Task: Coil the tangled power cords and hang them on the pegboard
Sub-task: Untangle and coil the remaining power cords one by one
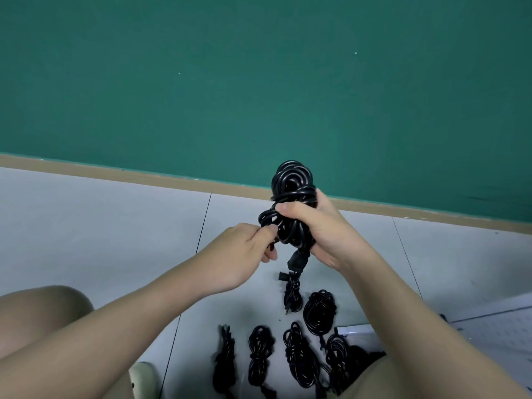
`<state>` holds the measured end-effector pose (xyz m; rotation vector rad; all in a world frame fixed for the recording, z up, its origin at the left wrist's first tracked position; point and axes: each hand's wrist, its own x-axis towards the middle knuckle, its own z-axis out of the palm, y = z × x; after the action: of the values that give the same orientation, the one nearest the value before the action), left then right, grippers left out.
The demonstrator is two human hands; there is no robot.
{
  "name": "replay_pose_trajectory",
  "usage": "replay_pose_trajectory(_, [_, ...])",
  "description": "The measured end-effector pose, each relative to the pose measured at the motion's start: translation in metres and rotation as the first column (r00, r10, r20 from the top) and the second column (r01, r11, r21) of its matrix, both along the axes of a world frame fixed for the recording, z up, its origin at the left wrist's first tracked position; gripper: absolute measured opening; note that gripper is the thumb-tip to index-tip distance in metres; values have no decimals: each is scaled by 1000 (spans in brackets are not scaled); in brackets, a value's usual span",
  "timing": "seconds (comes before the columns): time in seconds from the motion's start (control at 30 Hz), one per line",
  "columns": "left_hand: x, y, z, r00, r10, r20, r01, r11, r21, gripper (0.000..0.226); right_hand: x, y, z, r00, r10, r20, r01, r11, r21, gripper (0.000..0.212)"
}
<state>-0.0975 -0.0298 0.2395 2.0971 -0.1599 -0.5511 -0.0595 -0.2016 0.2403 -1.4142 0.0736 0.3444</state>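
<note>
A black power cord (292,180), wound into a thick bundle, is held up in front of the green wall. My right hand (316,228) grips the bundle around its middle, and the cord's plug (298,259) hangs below the fingers. My left hand (244,254) pinches a loose strand of the same cord at the bundle's lower left. Several coiled black cords (299,355) lie on the pale floor below my hands. A white pegboard (506,329) lies flat at the lower right, partly hidden by my right arm.
A green wall (259,82) with a tan baseboard (115,168) runs across the back. My left knee (34,315) rises at the lower left and my right leg fills the bottom right. A pale shoe tip (142,375) shows near the bottom.
</note>
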Motion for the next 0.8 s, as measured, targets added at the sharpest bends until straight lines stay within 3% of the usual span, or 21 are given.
replay_pose_trajectory(0.07, [6,-3,-12,992,58,-112,-55,998,22,60,2,1,-10,1000,12,-23,-13,998,-60,46])
replay_pose_trajectory(0.13, [12,-5,-21,987,114,-110,-111,993,35,79,2,0,-20,998,12,-56,-17,995,-100,54])
replay_pose_trajectory(0.2, [17,-6,-27,980,159,-120,-168,984,-62,88,2,-1,-29,997,14,-77,-24,991,-129,57])
replay_pose_trajectory(0.3, [24,-8,-36,979,118,-167,-137,984,-109,67,-1,1,-40,994,-14,-112,-5,986,-168,58])
replay_pose_trajectory(0.47, [24,-12,-61,955,115,-274,-176,961,-212,38,-10,2,-52,978,-40,-203,7,987,-158,36])
replay_pose_trajectory(0.63, [22,-26,-89,937,147,-316,-252,912,-323,47,-22,-10,-65,970,-154,-191,104,963,-247,32])
replay_pose_trajectory(0.8, [26,-48,-97,962,45,-270,-153,905,-396,65,-39,-26,-58,946,-299,-127,254,925,-283,32])
